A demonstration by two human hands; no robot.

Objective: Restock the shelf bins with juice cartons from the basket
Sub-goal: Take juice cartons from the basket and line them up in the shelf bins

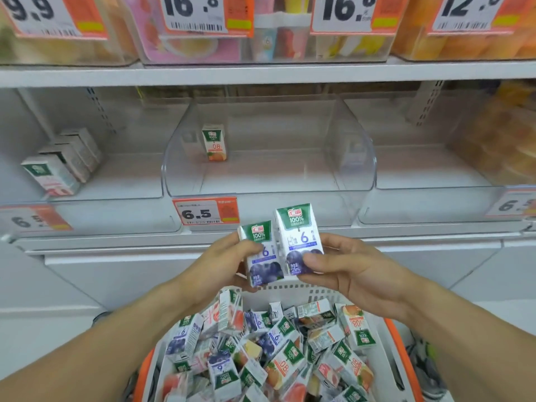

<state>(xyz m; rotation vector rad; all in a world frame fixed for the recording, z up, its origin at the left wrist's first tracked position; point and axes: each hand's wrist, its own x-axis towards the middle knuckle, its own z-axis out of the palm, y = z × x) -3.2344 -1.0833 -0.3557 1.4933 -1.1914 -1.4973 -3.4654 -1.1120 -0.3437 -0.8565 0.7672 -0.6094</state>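
Hands (290, 265) gripping blueberry cartons (282, 248), above basket (404, 349)

Two hands held two blueberry cartons (280, 245); one orange carton (214, 143) at 12 o'clock; roughly four cartons (62, 163) at 9 o'clock.

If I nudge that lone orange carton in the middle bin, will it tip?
Probably. The orange carton stands upright, taller than wide, with nothing beside it in the clear bin. It looks small and likely light, so it may slide first.
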